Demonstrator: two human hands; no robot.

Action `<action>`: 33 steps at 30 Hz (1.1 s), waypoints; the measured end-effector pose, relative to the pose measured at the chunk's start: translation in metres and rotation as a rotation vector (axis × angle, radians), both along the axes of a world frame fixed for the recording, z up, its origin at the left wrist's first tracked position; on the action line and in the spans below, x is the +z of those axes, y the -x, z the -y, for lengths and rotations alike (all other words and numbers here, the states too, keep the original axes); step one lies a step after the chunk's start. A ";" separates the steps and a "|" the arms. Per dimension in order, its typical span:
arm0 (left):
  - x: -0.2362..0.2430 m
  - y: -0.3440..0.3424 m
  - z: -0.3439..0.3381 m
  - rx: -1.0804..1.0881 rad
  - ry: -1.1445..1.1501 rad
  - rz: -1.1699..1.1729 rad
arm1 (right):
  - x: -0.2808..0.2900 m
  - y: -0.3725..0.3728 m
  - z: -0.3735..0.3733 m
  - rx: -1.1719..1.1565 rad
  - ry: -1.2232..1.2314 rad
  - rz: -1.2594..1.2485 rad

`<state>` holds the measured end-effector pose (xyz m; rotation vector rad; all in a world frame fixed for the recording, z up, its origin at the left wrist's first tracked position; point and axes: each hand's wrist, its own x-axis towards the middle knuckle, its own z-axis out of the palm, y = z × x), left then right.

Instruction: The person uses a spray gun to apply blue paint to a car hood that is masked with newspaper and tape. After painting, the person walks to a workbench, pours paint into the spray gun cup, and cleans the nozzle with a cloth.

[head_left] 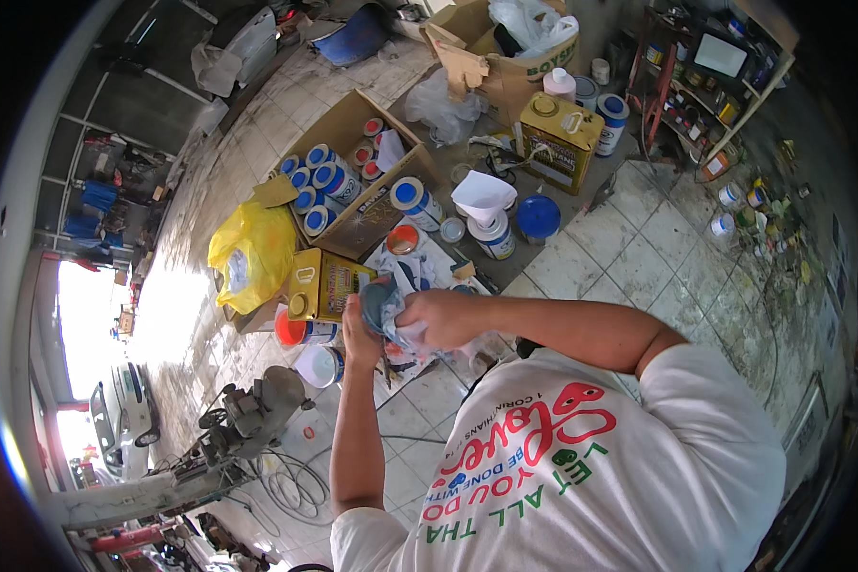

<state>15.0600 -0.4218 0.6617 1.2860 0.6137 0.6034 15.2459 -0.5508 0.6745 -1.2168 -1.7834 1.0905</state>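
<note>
My left hand (359,332) is wrapped round a dark grey round container (375,297), which looks like a cup or small can. Against its side, my right hand (440,318) presses a crumpled, bluish-grey rag (392,312). Fingers partly hide both the rag and the container. Just beyond the left hand stands a gold rectangular tin (332,284). Paint-smeared paper (429,264) lies beneath and past the hands, with an orange-topped can (403,238) at its far side. To the right, a white paper funnel (484,194) sits on a paint can (493,237).
A cardboard box (388,212) holds several blue- and red-lidded cans. A yellow plastic bag (251,250) stands left. Farther back are another gold tin (564,143) and a large carton (496,81). A blue round lid or ball (539,218) lies right; machinery (248,419) stands lower left.
</note>
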 end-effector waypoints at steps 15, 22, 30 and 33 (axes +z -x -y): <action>0.051 -0.002 0.045 -0.052 -1.015 -0.322 | -0.012 -0.001 0.015 -0.220 0.671 -1.577; -0.053 0.006 0.089 0.192 0.737 0.736 | 0.016 0.017 0.001 -0.322 0.566 -1.380; -0.029 0.002 0.107 0.181 0.862 0.883 | 0.037 0.025 0.033 -0.511 -0.497 0.254; -0.043 0.005 0.122 0.206 0.659 0.762 | 0.029 0.028 0.035 -0.390 -0.400 0.214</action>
